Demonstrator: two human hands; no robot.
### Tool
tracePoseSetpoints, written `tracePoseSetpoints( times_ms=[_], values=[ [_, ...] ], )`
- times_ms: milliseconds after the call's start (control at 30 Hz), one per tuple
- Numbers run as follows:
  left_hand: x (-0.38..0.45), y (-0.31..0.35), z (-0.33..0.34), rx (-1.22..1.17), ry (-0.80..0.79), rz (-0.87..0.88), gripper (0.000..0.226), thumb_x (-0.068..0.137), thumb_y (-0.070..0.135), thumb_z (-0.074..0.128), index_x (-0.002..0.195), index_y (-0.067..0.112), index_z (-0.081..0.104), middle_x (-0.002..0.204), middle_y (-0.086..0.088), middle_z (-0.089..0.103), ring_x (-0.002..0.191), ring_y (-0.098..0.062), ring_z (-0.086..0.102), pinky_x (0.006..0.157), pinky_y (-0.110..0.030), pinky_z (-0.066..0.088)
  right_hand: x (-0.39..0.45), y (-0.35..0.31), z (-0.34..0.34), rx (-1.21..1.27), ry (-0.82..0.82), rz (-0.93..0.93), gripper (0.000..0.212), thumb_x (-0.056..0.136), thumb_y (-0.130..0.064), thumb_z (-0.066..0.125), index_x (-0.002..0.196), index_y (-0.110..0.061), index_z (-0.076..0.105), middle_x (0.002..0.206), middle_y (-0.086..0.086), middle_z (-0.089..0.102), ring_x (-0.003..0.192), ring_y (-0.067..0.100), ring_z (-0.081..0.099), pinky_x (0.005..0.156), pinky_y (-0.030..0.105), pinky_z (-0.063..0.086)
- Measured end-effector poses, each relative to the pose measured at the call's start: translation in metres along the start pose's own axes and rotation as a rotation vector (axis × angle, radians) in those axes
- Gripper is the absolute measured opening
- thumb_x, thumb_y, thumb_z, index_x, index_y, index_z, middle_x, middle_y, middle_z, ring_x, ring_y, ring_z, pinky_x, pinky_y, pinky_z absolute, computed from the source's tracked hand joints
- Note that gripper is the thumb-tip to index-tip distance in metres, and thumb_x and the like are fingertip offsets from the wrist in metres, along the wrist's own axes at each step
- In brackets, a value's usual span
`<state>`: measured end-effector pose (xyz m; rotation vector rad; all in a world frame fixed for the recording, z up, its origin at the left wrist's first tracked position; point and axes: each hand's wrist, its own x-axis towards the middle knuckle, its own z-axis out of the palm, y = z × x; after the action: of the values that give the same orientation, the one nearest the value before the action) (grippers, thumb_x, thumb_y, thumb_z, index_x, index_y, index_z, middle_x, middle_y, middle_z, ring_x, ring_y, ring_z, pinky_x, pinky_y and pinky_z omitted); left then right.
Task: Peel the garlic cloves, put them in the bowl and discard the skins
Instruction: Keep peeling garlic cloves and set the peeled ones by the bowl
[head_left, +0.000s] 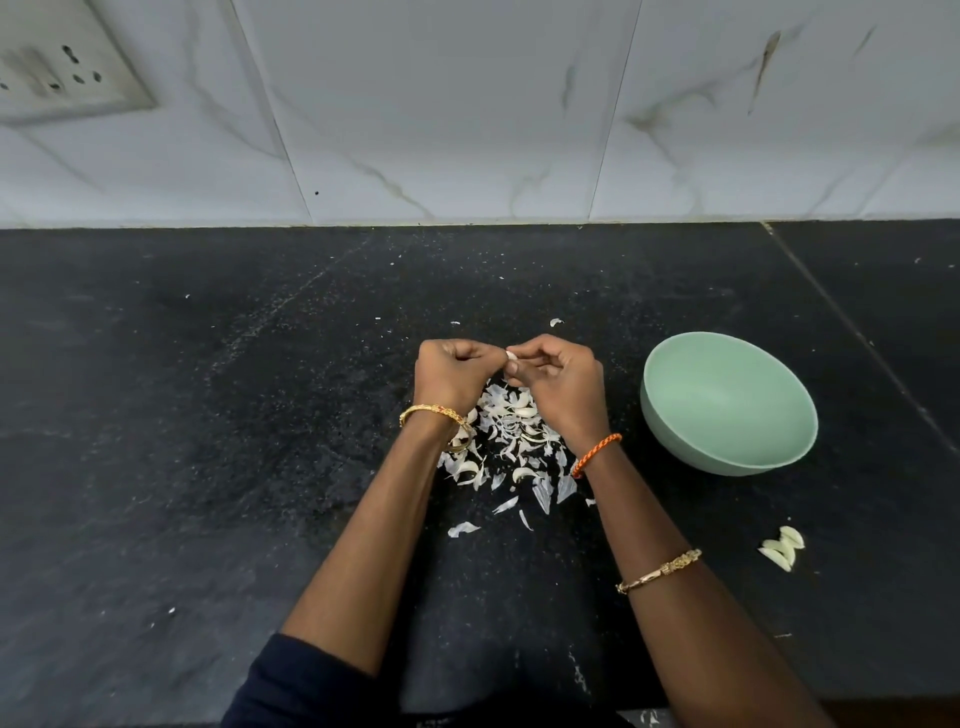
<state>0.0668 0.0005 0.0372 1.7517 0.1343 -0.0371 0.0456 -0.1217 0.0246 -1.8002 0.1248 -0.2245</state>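
Both hands meet above the black counter, pinching one small garlic clove (511, 355) between their fingertips. My left hand (454, 373) has its fingers curled, and so does my right hand (558, 382). Below the hands lies a heap of white garlic skins (506, 441), with a few cloves among them. A pale green bowl (727, 410) stands to the right of my right hand, and its inside looks empty. Three peeled cloves (783, 548) lie on the counter in front of the bowl, near the right forearm.
The black stone counter (208, 415) runs back to a white marble-tiled wall (467, 130) with a socket plate (62, 67) at the upper left. Stray skin flakes (556, 322) dot the counter beyond the hands. A seam (852, 332) crosses the counter at the right.
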Motion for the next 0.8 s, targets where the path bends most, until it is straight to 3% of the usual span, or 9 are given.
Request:
tracePoseSetpoints(
  times_ms=[267,400,600,800],
  values=[
    [-0.003,0.0,0.009,-0.084,0.046,-0.018,0.013,0.076,0.003,0.071,0.068,0.013,0.072,0.066,0.002,0.069,0.06,-0.003,0.062,0.062,-0.015,0.052,-0.005,-0.004,0.0,0.004,0.044,-0.023,0.01,0.083,0.002,0.069,0.086,-0.007,0.071,0.075,0.0,0.069,0.066,0.005,0.069,0.065,0.015,0.055],
    [-0.003,0.002,0.004,-0.06,-0.067,0.019,0.01,0.078,0.001,0.072,0.074,0.009,0.072,0.067,0.002,0.067,0.055,0.004,0.061,0.06,-0.011,0.05,-0.006,-0.002,-0.01,0.055,0.018,0.009,0.011,0.083,0.002,0.069,0.089,-0.007,0.071,0.076,0.0,0.07,0.066,0.005,0.07,0.064,0.016,0.055],
    [-0.005,0.0,-0.002,0.004,-0.169,0.13,0.004,0.08,0.005,0.073,0.082,0.008,0.073,0.076,-0.003,0.071,0.07,-0.009,0.065,0.074,-0.023,0.055,-0.005,-0.003,-0.018,0.043,-0.042,0.049,0.013,0.082,0.0,0.071,0.088,-0.011,0.071,0.079,0.006,0.072,0.068,0.01,0.071,0.067,0.021,0.058],
    [-0.01,-0.001,0.005,-0.029,-0.059,0.078,0.006,0.076,0.002,0.075,0.078,0.008,0.074,0.072,0.0,0.071,0.069,-0.011,0.066,0.073,-0.024,0.056,-0.009,-0.004,-0.015,-0.05,-0.01,-0.007,0.011,0.084,0.0,0.069,0.089,-0.01,0.071,0.078,0.004,0.071,0.065,0.004,0.069,0.063,0.014,0.054]
  ],
)
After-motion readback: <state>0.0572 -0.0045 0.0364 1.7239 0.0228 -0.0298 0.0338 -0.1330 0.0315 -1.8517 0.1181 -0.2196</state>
